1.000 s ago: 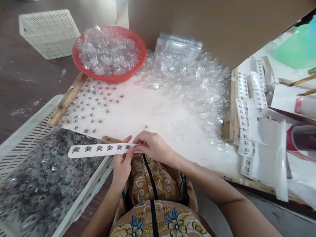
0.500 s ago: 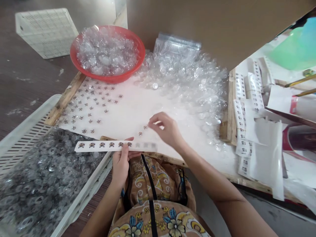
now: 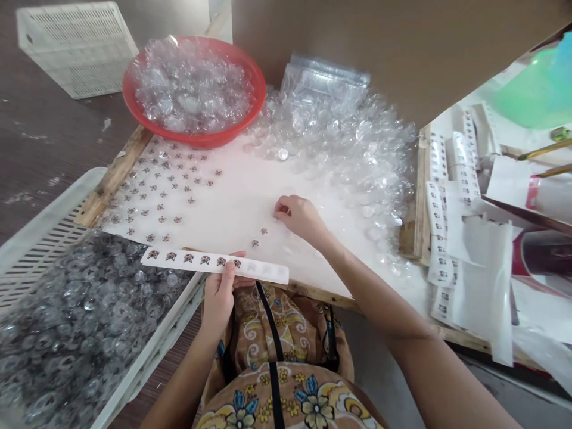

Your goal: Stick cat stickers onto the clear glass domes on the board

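A white strip printed with a row of small animal-face stickers lies across my left hand, pinched under the thumb at the table's front edge. The strip's right end has no printed faces. Over the white tabletop, my right hand has its thumb and forefinger pressed together; anything between the tips is too small to make out. Two small face pieces lie just left of and below it. Several more are spread over the table's left side.
A red bowl holds clear plastic pieces, with a loose heap to its right. A white crate of clear pieces stands lower left. More sticker strips lie on the right.
My right hand has moved slightly right and up, away from the two small face pieces. The strip in my left hand has tilted, its right end now lower. The view has shifted slightly.
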{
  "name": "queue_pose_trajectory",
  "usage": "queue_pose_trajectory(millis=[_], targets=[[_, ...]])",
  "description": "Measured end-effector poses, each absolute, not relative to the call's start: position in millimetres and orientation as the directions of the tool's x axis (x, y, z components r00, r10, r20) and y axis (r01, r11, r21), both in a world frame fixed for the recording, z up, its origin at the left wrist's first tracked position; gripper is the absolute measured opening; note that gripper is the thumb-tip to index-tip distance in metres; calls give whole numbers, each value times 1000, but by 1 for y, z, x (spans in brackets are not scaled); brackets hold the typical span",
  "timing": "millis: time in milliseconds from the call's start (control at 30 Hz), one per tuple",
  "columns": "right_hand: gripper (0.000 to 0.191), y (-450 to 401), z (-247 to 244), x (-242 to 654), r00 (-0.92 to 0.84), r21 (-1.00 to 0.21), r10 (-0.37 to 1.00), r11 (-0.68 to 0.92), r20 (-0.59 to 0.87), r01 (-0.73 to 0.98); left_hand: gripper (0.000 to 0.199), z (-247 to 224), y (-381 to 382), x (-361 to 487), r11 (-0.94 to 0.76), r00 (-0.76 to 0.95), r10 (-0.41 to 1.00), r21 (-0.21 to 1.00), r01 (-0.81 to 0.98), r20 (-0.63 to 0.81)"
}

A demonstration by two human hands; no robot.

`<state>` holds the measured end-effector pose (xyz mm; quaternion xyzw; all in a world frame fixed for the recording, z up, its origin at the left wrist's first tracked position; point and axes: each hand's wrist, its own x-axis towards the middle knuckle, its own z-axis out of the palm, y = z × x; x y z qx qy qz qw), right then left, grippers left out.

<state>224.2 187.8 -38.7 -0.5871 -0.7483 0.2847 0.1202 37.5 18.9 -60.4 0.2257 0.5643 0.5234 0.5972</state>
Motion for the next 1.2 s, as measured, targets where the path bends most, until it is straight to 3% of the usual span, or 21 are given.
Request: queue_pose_trajectory(millis=[233,300,467,567,900,1200], targets=[[26,178,-38,216,-290,-526,955,215,-65,823,58,-59,18,39,339,-194,883,866,-368,-427],[22,167,-31,213,-293,-539,956,244,-6,806,61,-58,17,41,323,-200,886,867,-379,-418],[18,124,-3,196,-582,-828,813,310,-25,468,65,-52,17,47,264,-192,921,905,-334,-340],[9,111,6,192,-663,-874,749,332,16,354,62,-47,19,46,208,-243,932,946,-249,-269],[10,113,-4,205,-596,-831,800,375,66,411,50,-53,26,48,241,-263,905,911,-333,-336],[8,111,-8,199,-580,-836,812,367,74,408,47,-54,30,47,277,-266,898,920,-276,-350]])
